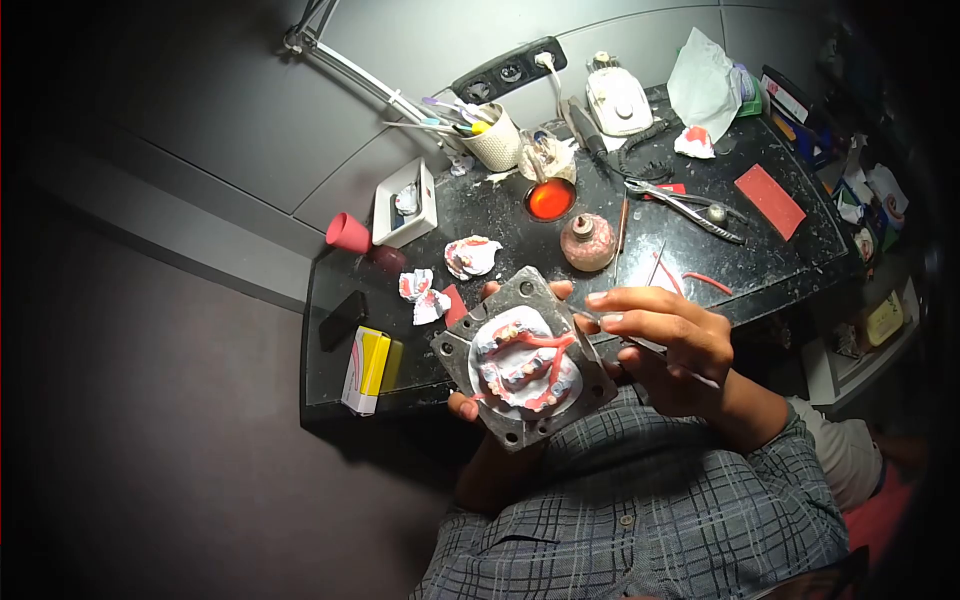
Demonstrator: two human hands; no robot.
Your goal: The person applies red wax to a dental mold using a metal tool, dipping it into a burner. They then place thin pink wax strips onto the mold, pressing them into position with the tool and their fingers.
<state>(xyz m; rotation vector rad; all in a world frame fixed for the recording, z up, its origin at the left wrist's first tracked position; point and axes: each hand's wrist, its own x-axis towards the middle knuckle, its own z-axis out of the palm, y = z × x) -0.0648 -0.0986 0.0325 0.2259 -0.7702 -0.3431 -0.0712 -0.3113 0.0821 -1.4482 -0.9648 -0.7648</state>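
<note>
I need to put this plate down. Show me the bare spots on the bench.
Barest: right front, between the red wax sheet, the pliers and the bench edge. A smaller patch lies between the white tray and the orange bowl. Crowded: the back row around the tool cup, and the plaster casts by the yellow box.

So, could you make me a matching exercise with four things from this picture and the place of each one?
Things:
1. metal plate
2. thin tool
3. pliers
4. yellow box

Places:
A. lying near the red sheet
B. in the right hand
C. at the left edge of the table
D. in the left hand

Pairs: 1-D, 2-B, 3-A, 4-C
</note>
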